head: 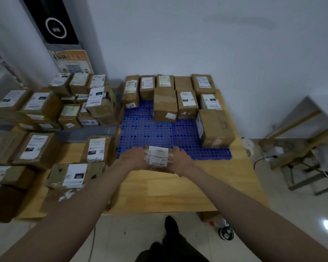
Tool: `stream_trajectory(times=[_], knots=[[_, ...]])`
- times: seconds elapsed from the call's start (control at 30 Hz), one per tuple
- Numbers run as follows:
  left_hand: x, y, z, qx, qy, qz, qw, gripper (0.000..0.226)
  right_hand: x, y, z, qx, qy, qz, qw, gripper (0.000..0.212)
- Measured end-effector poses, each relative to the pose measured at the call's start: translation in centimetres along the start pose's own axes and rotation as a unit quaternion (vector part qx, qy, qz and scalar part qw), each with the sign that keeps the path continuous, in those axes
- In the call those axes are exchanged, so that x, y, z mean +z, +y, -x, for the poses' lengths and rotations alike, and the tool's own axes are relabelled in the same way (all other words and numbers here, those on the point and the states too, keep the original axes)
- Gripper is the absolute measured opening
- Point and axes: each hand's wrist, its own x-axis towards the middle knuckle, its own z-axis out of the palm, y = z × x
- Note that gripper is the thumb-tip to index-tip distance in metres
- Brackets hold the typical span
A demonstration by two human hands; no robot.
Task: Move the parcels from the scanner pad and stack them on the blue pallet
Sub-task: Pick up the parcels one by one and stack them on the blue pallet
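Over the pale wooden worktop [187, 191], both hands [134, 158] [181, 160] grip a small labelled cardboard parcel [158, 156] beside the perforated blue plastic pallet [146, 131].

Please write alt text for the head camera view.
Both hands, left hand and right hand, hold a small labelled parcel at the near edge of a blue pallet whose far side carries brown boxes.

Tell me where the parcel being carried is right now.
In the head view, the small parcel sits centre frame, held between both hands, at the blue pallet's near edge.
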Motion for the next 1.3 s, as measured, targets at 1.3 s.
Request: stream_trajectory(times=[1.3], knots=[[-1.1,11.9,-18.9,-0.049,-0.013,0.121,0.991,0.041,-10.0,11.1,-17.5,-0.004,0.009,-0.079,0.997,0.064]])
